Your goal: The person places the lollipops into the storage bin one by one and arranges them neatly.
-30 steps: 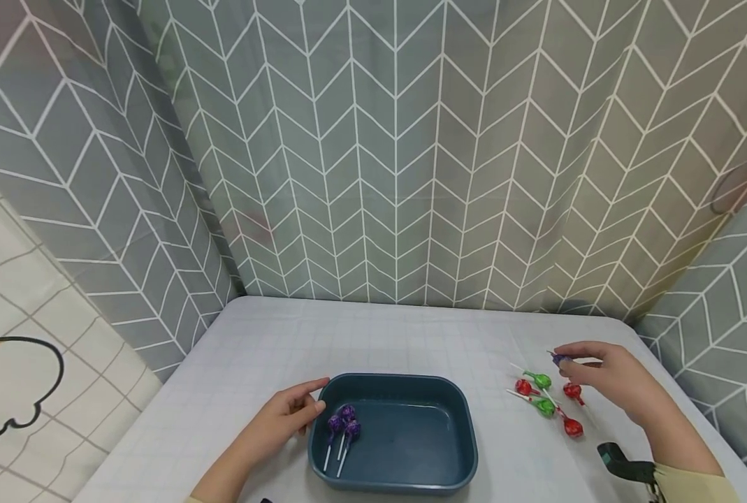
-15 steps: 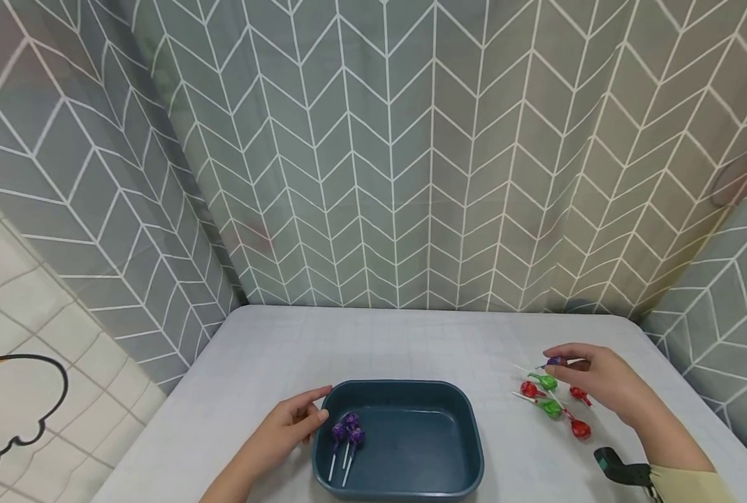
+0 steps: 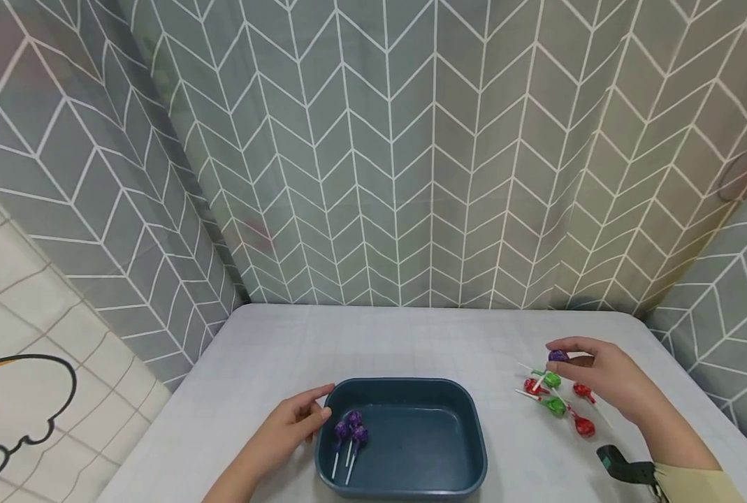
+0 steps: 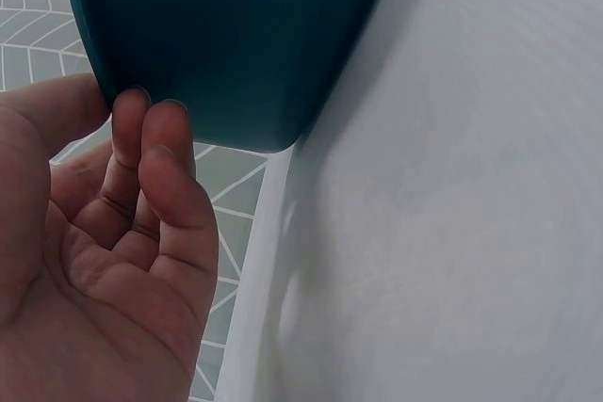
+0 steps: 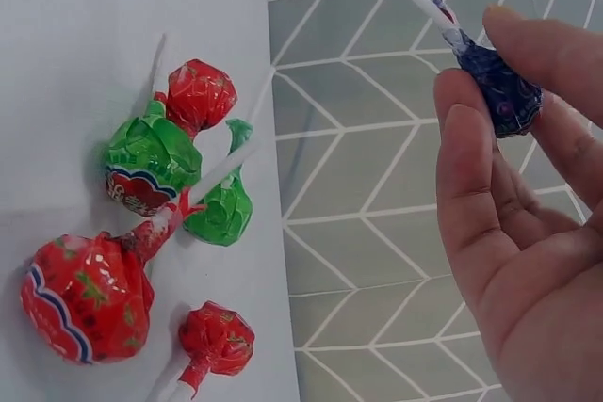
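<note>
My right hand (image 3: 606,377) pinches a purple-wrapped lollipop (image 5: 504,91) by its candy head, the white stick pointing away from the fingers. It is raised over a loose group of lollipops, among them a green lollipop (image 3: 555,406) and a red lollipop (image 3: 583,425). At the left side of a dark blue rectangular tray (image 3: 411,383), my left hand (image 3: 288,429) holds the rim, with bent fingers (image 4: 174,181) against the outer wall. Several purple lollipops (image 3: 355,419) lie together inside the tray, near its left wall.
A white cloth covers the table (image 3: 373,342), and a grey patterned curtain (image 3: 398,175) hangs behind it. On the right wrist sits a black device (image 3: 625,467). Another red lollipop (image 5: 217,338) lies slightly apart from the others.
The purple lollipop in my right hand has turned, so its white stick now points down and left over the group. My left hand has stayed at the tray.
</note>
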Motion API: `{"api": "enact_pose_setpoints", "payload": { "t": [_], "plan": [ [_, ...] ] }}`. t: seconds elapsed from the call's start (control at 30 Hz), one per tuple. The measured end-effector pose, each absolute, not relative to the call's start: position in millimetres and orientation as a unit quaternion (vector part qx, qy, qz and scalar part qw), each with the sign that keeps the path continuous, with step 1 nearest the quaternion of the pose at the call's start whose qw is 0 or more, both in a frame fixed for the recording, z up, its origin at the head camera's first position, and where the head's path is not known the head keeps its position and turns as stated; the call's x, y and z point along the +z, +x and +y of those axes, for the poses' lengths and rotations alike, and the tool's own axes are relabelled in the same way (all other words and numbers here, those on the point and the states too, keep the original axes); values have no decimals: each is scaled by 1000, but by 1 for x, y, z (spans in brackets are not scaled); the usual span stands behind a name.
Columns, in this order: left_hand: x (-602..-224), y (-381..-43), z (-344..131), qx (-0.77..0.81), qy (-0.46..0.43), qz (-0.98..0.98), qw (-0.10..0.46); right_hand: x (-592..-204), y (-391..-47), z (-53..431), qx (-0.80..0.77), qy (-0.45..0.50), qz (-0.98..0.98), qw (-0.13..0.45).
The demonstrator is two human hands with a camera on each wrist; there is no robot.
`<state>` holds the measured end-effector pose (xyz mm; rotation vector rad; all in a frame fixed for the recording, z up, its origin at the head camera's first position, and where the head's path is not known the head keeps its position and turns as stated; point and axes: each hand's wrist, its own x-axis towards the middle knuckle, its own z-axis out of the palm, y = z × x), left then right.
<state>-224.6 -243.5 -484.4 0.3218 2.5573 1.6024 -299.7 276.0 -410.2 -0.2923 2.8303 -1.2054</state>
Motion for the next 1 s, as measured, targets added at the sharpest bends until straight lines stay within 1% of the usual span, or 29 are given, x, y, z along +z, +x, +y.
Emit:
{"api": "enact_pose_setpoints", "payload": {
  "t": [0.57,0.83,1.0],
  "plan": [
    [-482,-225,-244,537,109,835,56,-409,-298,267,-408,-78,909,26],
    [-482,-221,-250,536,104,836,57,-412,-296,248,-441,-105,890,55],
    [-485,-224,-248,547,111,828,62,-411,-291,241,-450,-97,886,56]
  ]
}}
